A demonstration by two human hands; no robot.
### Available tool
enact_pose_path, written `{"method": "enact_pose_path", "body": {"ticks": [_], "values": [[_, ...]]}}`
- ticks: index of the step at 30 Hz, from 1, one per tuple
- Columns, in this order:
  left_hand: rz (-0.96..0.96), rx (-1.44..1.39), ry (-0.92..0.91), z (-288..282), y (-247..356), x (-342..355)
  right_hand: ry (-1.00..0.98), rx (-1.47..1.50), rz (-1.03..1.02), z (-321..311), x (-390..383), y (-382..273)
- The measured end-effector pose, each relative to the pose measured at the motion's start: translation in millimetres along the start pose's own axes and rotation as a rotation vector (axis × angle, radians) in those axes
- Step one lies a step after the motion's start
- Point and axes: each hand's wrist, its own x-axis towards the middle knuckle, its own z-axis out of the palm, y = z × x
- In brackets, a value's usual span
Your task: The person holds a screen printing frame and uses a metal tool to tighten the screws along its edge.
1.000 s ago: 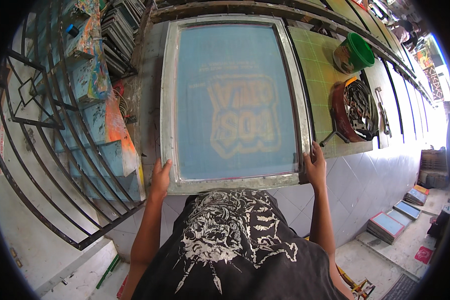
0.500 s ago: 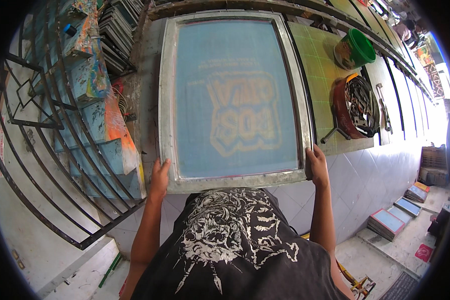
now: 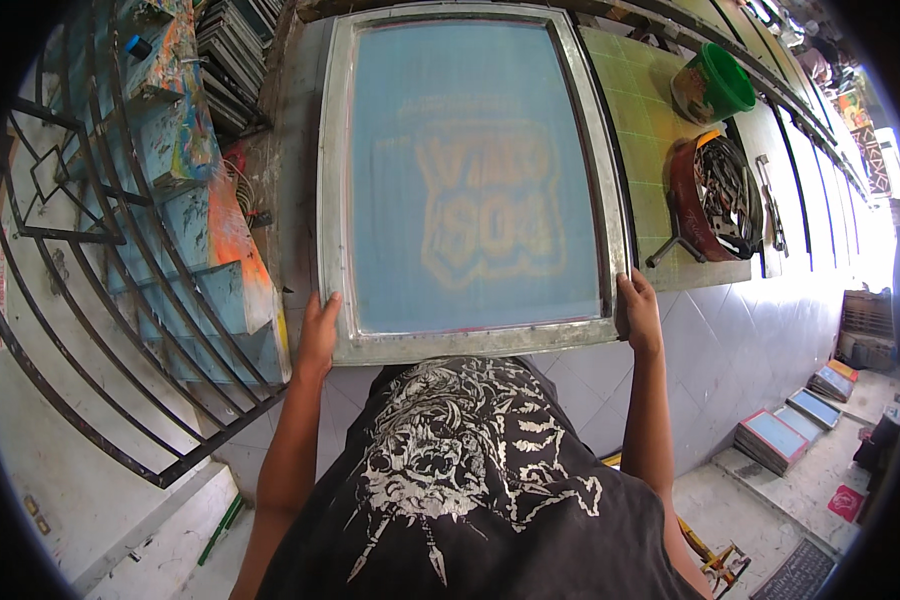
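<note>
Between my hands is a large screen-printing frame [image 3: 490,350] with a pale metal rim and blue mesh. A blurred, yellowish mirrored lettering design [image 3: 490,205] shows in the mesh. My left hand [image 3: 319,330] is closed on the frame's near left corner, thumb on top. On the near right corner, my right hand [image 3: 641,308] grips the rim the same way. The fingers underneath are hidden by the frame. The near edge lies just in front of my dark printed shirt [image 3: 470,470].
Right of the frame, a gridded yellow-green board [image 3: 625,120] carries a green bucket [image 3: 722,80] and a dark red round container of tools [image 3: 700,200]. Black metal bars [image 3: 160,330] and blue paint-splashed steps [image 3: 185,225] stand at left. More screens [image 3: 770,440] rest at lower right.
The frame and both hands sit slightly farther forward, higher in the picture. The lettering in the mesh looks more blurred. Both hands keep their grip.
</note>
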Motion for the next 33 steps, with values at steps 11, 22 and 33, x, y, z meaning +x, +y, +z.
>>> {"method": "enact_pose_path", "body": {"ticks": [11,22,33], "values": [[-0.044,-0.021,-0.017,-2,-4,1,-0.013,-0.021,0.003,-2,-2,-1],[-0.048,0.03,0.032,-7,-10,3,0.01,-0.1,0.061,-11,4,4],[-0.023,-0.034,0.045,2,1,-3,0.211,-0.203,-0.145,7,88,-82]]}}
